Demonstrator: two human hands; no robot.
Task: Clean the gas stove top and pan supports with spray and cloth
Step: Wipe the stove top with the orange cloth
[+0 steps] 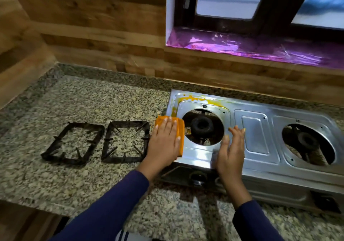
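Observation:
A steel two-burner gas stove (260, 127) stands on the granite counter, its pan supports taken off. Yellow stains run along its back left edge (193, 98). My left hand (164, 140) presses flat on an orange cloth (180, 129) at the stove's left edge, beside the left burner (202, 126). My right hand (230, 149) hovers edge-on over the stove's front, between the left burner and the middle panel, with fingers straight and nothing in it. Two black pan supports (73, 143) (125, 141) lie side by side on the counter, left of the stove.
The right burner (307, 141) sits open at the stove's far side. A wood-panelled wall runs behind, with a window sill lined in purple foil (251, 48). The granite counter (93, 101) stretches left to a wooden corner wall. No spray bottle is in view.

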